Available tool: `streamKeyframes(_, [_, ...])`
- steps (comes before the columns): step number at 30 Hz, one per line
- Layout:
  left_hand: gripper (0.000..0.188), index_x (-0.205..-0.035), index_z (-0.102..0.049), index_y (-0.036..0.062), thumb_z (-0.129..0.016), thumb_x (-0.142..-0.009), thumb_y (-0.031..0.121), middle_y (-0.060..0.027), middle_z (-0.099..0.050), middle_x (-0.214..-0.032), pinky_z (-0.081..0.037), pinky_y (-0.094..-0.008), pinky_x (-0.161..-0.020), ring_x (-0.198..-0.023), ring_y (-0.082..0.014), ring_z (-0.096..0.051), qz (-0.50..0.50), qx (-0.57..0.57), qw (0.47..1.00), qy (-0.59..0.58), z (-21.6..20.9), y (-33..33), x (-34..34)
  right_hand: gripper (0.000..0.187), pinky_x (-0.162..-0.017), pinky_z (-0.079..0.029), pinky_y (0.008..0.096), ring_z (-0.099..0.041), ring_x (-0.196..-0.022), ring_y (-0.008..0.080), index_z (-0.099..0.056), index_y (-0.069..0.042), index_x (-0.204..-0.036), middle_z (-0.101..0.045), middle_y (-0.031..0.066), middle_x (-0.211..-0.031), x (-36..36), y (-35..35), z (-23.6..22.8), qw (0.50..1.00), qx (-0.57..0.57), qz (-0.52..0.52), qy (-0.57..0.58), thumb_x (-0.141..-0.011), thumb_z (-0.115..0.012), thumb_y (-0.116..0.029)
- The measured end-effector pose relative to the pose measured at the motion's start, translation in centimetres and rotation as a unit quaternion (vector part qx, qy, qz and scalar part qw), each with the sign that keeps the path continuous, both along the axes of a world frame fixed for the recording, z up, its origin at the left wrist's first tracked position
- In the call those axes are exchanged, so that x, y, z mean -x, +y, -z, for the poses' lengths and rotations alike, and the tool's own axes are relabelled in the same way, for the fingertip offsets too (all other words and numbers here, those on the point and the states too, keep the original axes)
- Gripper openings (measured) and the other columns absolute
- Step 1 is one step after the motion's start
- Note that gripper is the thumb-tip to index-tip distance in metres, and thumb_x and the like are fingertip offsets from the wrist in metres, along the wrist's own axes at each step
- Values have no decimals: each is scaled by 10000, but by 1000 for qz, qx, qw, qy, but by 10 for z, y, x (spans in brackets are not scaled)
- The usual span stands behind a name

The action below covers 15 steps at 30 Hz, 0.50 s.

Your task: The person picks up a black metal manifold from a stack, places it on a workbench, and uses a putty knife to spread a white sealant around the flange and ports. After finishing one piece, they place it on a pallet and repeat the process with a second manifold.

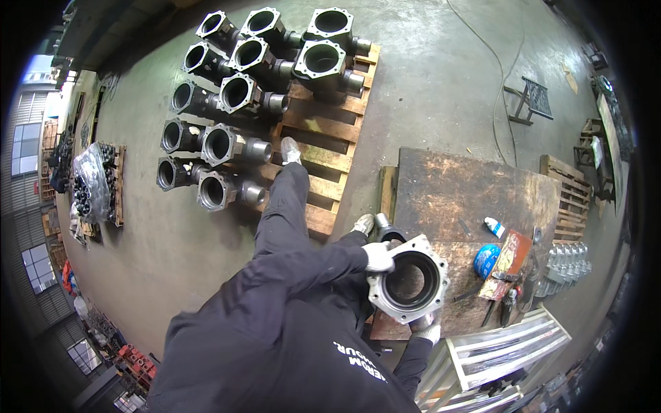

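A heavy cast-metal housing point(443, 281), with a bolt-holed flange around a wide round bore, is in front of me at the near left edge of the worktable. My left hand point(379, 257), in a white glove, is closed on the flange's upper left side. Below the flange, my right hand point(429, 332), also gloved, wraps the housing's lower side; its fingers are partly hidden. A short pipe end point(383, 221) sticks out beyond my left hand. Whether the housing's weight rests on the table, I cannot tell.
Several similar housings point(321, 58) stand in rows on and beside a wooden pallet point(323, 131), where one of my feet is placed. The worktable point(475, 179) carries a blue round container point(487, 260), a white-and-blue bottle point(494, 226), a reddish board point(510, 258) and hand tools. A white metal frame point(506, 347) stands nearby.
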State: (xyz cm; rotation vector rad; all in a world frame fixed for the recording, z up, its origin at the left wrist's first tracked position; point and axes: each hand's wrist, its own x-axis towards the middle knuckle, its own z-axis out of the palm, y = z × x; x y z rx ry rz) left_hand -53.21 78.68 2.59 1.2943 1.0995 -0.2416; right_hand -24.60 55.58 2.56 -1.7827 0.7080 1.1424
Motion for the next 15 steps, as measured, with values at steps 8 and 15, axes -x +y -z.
streamKeyframes(8, [704, -1286, -589, -93, -728, -844, 436, -367, -534, -1345, -481, -446, -1044, -1232, -444, -601, -30, -26, 999, 13, -58, 59, 158, 610, -1098, -491, 531, -635, -1258, 371, -537, -20, -1447, -615, 181, -1435, 92, 127, 34, 993, 18, -114, -1, -1100, -381, -496])
streamKeyframes(15, [539, -1230, -678, -8, -724, -863, 384, -308, -562, -1282, -507, -466, -1011, -1171, -460, -623, -38, -69, 995, 68, -50, 141, 283, 520, -949, -570, 479, -717, -1067, 341, -553, -65, -1391, -715, 130, -1272, 220, 263, 35, 980, 4, -193, 42, -1111, -406, -478])
